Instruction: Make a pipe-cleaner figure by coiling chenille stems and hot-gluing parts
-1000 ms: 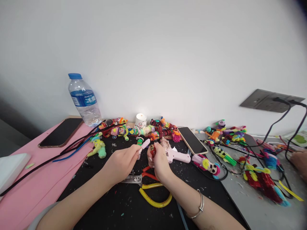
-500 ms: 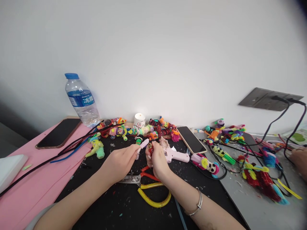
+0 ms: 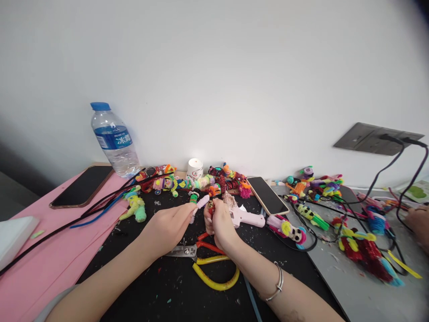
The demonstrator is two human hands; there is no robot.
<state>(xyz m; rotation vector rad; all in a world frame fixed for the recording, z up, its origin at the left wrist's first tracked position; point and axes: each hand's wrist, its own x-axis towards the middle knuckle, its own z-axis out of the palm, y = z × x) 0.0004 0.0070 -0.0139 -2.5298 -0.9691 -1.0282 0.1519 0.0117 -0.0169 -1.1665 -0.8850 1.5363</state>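
My left hand [image 3: 169, 226] is closed in a pinch on a short pale pink fuzzy stick [image 3: 200, 203], its tip pointing up and right. My right hand [image 3: 219, 223] is wrapped round a small red and gold piece [image 3: 211, 206], held upright. The two pieces nearly touch above the black mat [image 3: 161, 286]. Just under my hands lie scissors [image 3: 197, 250] with orange and yellow handles. A pink glue gun [image 3: 246, 218] lies right of my right hand.
A water bottle [image 3: 114, 141] and a phone [image 3: 80, 186] sit at the left on pink paper [image 3: 43, 264]. Several colourful fuzzy figures [image 3: 201, 181] line the back edge. A second phone [image 3: 268, 196], cables [image 3: 395, 165] and another person's hand [image 3: 418, 223] are at the right.
Both hands drifted slightly up and left, keeping the pink stick and the red piece close together. The camera view shifted a little.
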